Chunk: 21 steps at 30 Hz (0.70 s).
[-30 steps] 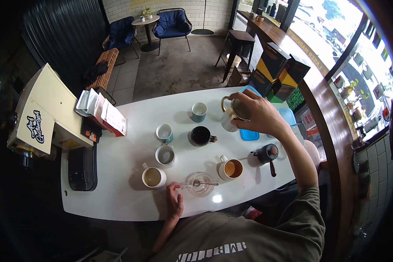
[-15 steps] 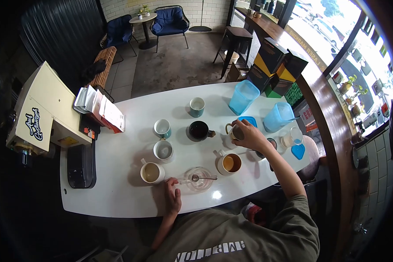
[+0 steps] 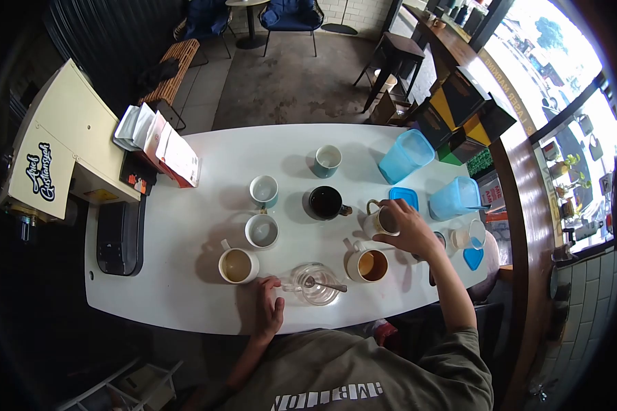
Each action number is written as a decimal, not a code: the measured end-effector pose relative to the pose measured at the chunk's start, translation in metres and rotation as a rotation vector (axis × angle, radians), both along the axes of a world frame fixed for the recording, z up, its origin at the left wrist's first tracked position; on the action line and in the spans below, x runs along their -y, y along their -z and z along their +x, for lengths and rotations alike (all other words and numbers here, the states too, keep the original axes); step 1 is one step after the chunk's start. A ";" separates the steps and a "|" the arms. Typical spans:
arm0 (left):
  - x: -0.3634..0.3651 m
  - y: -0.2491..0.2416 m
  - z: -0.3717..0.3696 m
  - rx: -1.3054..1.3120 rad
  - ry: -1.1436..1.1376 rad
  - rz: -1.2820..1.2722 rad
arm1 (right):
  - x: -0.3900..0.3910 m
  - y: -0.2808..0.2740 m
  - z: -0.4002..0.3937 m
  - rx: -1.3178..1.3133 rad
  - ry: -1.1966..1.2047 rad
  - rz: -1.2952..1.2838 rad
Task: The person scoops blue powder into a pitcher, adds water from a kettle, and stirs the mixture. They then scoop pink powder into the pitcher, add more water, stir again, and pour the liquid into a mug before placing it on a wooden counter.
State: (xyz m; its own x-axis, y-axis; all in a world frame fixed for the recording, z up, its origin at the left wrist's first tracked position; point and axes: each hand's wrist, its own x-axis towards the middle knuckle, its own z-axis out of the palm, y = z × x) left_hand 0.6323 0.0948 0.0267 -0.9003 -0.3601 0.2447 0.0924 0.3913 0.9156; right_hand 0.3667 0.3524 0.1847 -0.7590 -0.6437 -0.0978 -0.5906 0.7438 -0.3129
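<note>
My right hand [image 3: 413, 229] is wrapped round a light-coloured mug [image 3: 373, 223], gripping it from above and the right, with its handle pointing up and left. In front of it stands a white mug [image 3: 368, 264] with brown liquid inside. My left hand [image 3: 269, 305] rests near the table's front edge, fingers loosely apart and holding nothing. Its fingertips lie close to the handle of a clear glass cup [image 3: 317, 296], and a metal spoon [image 3: 327, 284] lies across that cup. Just beyond the left hand is a cream mug [image 3: 238, 266] with pale liquid.
On the white table [image 3: 185, 288] are a black mug [image 3: 324, 203], a green-white cup [image 3: 328, 161] and two more cups [image 3: 264, 191]. Blue pitchers [image 3: 406, 156], a blue lid [image 3: 404, 198] and a small glass [image 3: 476, 233] stand right. A cream machine [image 3: 62, 144] stands left.
The camera view has shifted, so the table's things sit slightly differently in the picture. My right hand stays on the same mug, and my left hand stays beside the glass cup.
</note>
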 end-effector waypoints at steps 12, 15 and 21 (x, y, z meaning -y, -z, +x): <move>-0.004 0.009 0.003 -0.007 -0.015 0.041 | 0.129 0.006 -0.124 0.066 -0.323 -0.145; -0.004 0.013 0.002 -0.057 -0.046 0.087 | 0.142 0.040 -0.148 0.075 -0.401 -0.101; -0.006 0.011 0.003 -0.018 -0.044 0.046 | 0.131 0.030 -0.136 0.114 -0.342 0.090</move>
